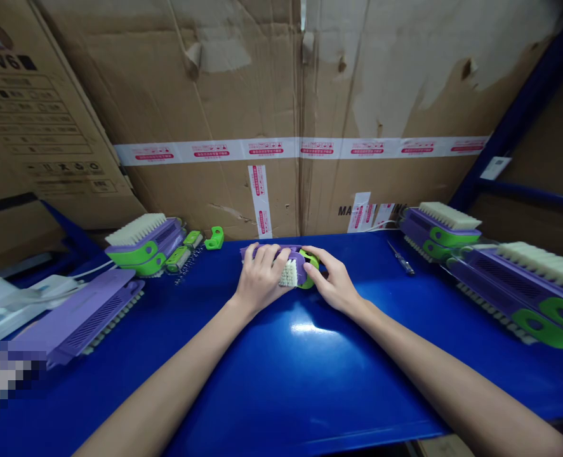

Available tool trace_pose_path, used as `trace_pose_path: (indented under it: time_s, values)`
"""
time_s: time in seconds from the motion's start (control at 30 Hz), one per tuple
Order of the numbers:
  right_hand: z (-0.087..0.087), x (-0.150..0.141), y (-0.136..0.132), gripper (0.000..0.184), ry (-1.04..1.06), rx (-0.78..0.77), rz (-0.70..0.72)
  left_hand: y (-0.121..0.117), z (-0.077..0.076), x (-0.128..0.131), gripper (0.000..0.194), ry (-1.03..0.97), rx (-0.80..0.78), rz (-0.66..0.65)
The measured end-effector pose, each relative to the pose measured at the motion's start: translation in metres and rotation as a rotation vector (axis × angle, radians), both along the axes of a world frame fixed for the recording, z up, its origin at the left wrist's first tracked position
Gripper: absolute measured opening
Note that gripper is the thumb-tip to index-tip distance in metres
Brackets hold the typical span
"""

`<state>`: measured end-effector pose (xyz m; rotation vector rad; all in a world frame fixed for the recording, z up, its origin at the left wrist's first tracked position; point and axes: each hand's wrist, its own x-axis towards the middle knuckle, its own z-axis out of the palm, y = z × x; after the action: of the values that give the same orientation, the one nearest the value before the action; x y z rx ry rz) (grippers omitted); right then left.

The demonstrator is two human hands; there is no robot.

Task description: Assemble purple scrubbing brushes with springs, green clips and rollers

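Note:
A purple scrubbing brush with white bristles and a green end piece lies at the middle of the blue table. My left hand is wrapped over its purple body from the left. My right hand grips its green end from the right, thumb against the bristles. Both hands are closed on this one brush.
Finished purple-and-green brushes are stacked at the left and in a row at the right. Loose green parts, springs and a small screwdriver lie near the back. Cardboard boxes wall off the rear; purple shells sit left.

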<state>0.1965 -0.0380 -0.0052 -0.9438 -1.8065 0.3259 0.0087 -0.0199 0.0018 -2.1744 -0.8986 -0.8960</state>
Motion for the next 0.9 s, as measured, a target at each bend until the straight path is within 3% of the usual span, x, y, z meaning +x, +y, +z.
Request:
trace_pose_path:
  time_s: [0.13, 0.63, 0.9]
  values:
    - [-0.0006, -0.0012, -0.0009, 0.034, 0.005, 0.021, -0.022, -0.0008, 0.0006, 0.0002, 0.054, -0.006, -0.009, -0.007]
    - [-0.0027, -0.004, -0.0029, 0.038, -0.076, 0.059, -0.063, -0.0022, 0.0016, 0.0024, 0.052, -0.051, -0.073, -0.111]
    - [-0.0015, -0.004, -0.0043, 0.041, -0.166, 0.036, -0.074, -0.0037, 0.0062, 0.0055, 0.044, -0.029, -0.003, -0.175]
